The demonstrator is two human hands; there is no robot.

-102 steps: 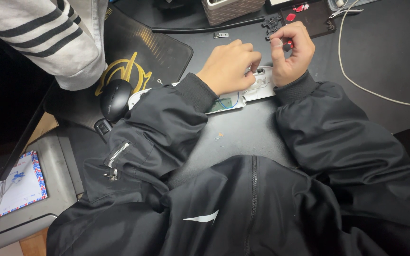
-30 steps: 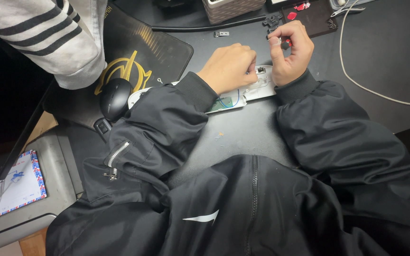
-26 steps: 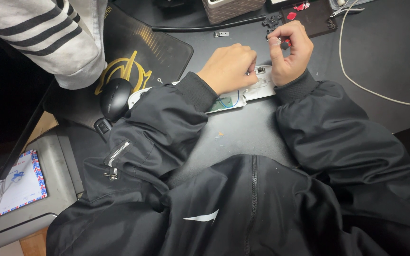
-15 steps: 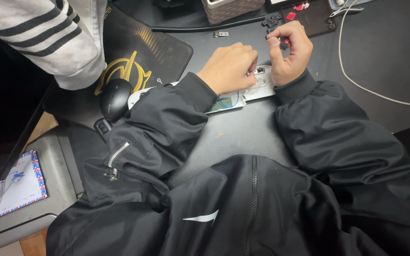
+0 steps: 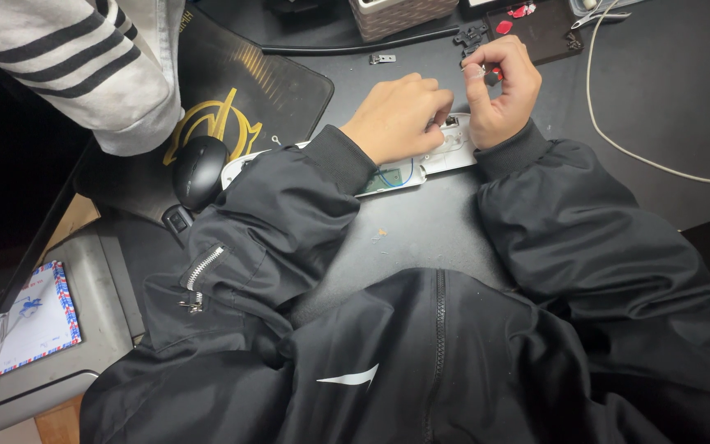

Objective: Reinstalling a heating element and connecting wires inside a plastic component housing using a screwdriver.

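Right hand (image 5: 499,86) barely shifted, left hand (image 5: 400,115) on opened white device (image 5: 421,160)

The left hand (image 5: 400,115) hides most of the white device (image 5: 441,156).

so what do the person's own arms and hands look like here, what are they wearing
Both arms are in a black jacket with long, slightly glossy sleeves that end in ribbed knit cuffs. The left sleeve carries a silver zip pocket on the upper arm; the right sleeve is plain. The left hand and right hand are bare, with no gloves.
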